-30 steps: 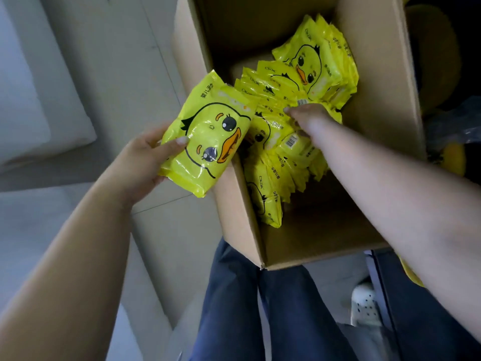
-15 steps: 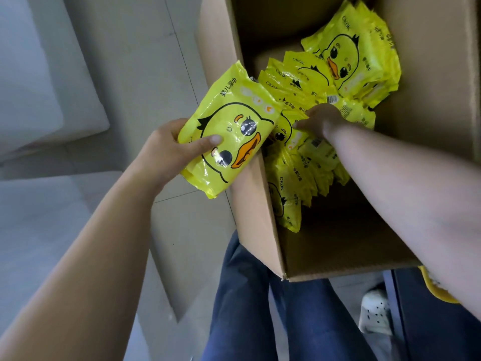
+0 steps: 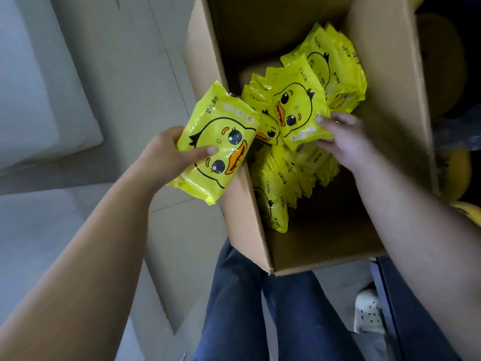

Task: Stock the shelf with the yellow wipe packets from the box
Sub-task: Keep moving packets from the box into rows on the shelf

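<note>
An open cardboard box [image 3: 390,74] stands on the floor with several yellow duck-print wipe packets [image 3: 276,188] inside. My left hand [image 3: 166,155] grips one yellow packet [image 3: 221,142] just outside the box's left wall, thumb across its front. My right hand [image 3: 346,136] is inside the box and pinches the lower edge of a second yellow packet [image 3: 296,105], lifted face-up above the pile. More packets [image 3: 338,61] lean at the back of the box. No shelf shows in this view.
Pale tiled floor [image 3: 117,74] lies left of the box, with a white block [image 3: 33,95] at the far left. My legs in blue trousers [image 3: 260,308] and a white shoe [image 3: 369,311] are below the box. Dark and yellow items [image 3: 442,61] sit to the right.
My right hand has taken hold of a packet from the pile and raised it face-up. My left hand keeps its packet in about the same place beside the box.
</note>
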`<state>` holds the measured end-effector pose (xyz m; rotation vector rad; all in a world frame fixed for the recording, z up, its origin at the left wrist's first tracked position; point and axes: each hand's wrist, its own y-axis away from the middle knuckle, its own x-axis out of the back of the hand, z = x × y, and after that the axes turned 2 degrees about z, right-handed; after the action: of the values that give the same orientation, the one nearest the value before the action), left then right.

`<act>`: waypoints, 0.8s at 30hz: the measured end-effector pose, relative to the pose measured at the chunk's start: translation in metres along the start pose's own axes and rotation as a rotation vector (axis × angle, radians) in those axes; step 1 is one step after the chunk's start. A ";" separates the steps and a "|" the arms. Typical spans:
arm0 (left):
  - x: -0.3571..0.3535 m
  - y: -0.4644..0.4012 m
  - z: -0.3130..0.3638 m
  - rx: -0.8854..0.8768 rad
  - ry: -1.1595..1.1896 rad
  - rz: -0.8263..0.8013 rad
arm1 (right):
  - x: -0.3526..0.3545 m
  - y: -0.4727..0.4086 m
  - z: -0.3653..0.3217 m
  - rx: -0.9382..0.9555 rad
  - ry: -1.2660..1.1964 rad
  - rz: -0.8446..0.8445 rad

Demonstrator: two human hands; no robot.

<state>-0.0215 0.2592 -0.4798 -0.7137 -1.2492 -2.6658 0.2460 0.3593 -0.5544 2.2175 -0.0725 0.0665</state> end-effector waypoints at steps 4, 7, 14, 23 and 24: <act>0.002 0.013 0.015 -0.018 -0.016 0.054 | 0.019 0.038 -0.024 0.055 -0.055 -0.051; 0.011 0.036 0.039 -0.074 -0.091 0.062 | 0.036 0.077 -0.052 0.129 -0.105 -0.090; 0.047 0.096 0.144 -0.277 -0.180 -0.093 | 0.078 0.206 -0.133 0.376 -0.057 -0.129; 0.097 0.208 0.315 -0.781 -0.202 -0.110 | 0.152 0.376 -0.205 0.694 -0.079 0.113; 0.103 0.217 0.328 -0.814 -0.203 -0.114 | 0.159 0.391 -0.211 0.730 -0.077 0.125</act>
<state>0.0714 0.3731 -0.1008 -1.0324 -0.1612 -3.2395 0.3700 0.2879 -0.1046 2.9435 -0.2645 0.0867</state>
